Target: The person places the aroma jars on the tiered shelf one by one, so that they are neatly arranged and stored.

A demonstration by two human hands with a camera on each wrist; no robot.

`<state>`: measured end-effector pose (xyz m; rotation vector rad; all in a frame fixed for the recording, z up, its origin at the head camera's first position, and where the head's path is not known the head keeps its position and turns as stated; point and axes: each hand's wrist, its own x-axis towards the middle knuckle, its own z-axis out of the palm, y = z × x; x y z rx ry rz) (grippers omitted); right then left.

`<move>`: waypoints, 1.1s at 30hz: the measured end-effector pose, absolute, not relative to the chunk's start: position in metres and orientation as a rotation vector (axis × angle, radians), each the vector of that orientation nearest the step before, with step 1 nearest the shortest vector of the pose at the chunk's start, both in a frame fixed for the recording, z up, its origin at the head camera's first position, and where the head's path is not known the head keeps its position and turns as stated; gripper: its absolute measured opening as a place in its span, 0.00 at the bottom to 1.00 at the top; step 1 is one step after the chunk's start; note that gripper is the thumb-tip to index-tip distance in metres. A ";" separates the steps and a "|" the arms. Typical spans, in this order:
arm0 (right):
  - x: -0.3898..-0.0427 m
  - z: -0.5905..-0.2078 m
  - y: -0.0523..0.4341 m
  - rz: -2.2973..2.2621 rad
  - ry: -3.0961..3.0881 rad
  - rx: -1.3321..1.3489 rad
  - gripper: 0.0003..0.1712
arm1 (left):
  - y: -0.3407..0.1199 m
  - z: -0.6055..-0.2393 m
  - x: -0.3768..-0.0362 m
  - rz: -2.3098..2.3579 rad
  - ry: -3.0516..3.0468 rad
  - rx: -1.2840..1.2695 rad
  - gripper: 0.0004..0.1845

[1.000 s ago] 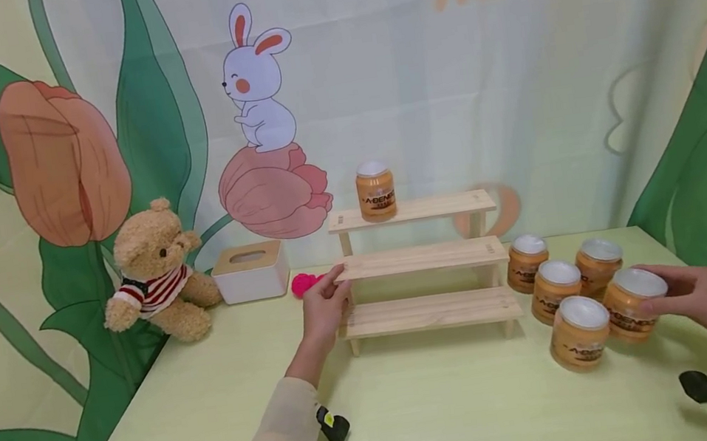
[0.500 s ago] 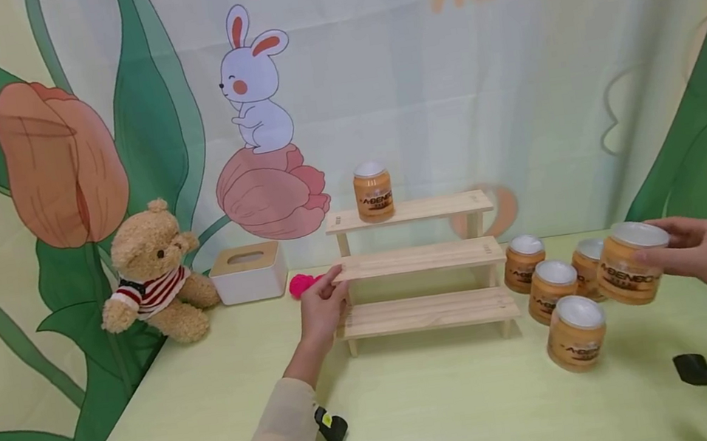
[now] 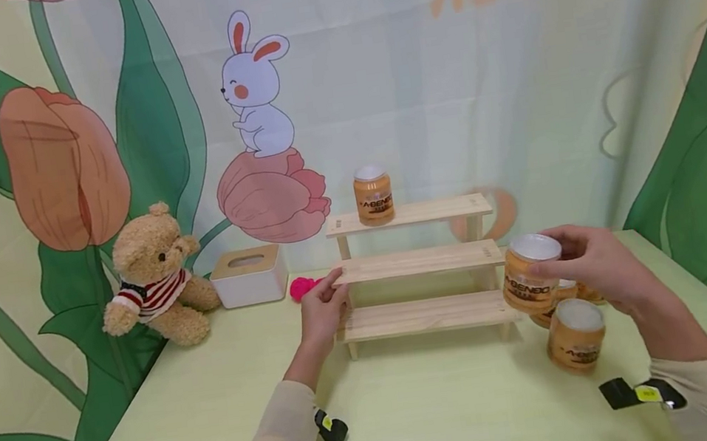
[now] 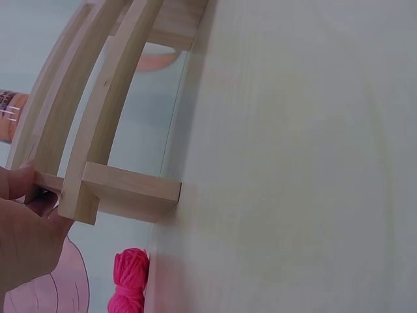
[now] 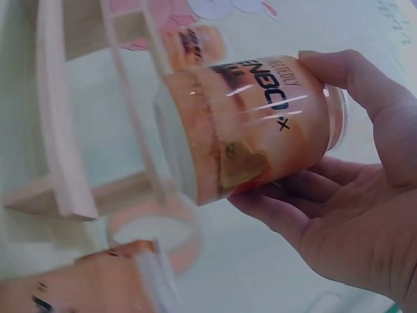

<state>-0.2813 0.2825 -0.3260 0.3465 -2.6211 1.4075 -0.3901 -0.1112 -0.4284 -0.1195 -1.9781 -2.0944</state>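
Jar (image 3: pixel 530 273) gripped by right hand (image 3: pixel 591 267) | left hand (image 3: pixel 323 310) holds shelf (image 3: pixel 422 260) (jars (image 3: pixel 576 345) beneath)

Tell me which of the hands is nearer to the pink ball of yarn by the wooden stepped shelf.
Left. The left hand grips the left end of the wooden stepped shelf, beside the pink ball of yarn. The right hand holds an orange jar off the shelf's right end.
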 end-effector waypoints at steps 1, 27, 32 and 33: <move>-0.282 -0.329 0.277 1.424 -2.613 0.347 0.36 | -0.111 -0.430 -0.391 -2.096 -1.978 -0.128 0.20; -0.379 -0.271 0.179 1.575 -2.448 0.206 0.43 | -0.115 -0.430 -0.388 -2.081 -2.017 -0.066 0.21; -0.397 -0.266 0.171 1.573 -2.432 0.174 0.37 | -0.112 -0.428 -0.389 -2.111 -1.985 -0.094 0.21; -0.400 -0.265 0.170 1.568 -2.428 0.170 0.36 | -0.112 -0.428 -0.389 -2.114 -1.982 -0.103 0.21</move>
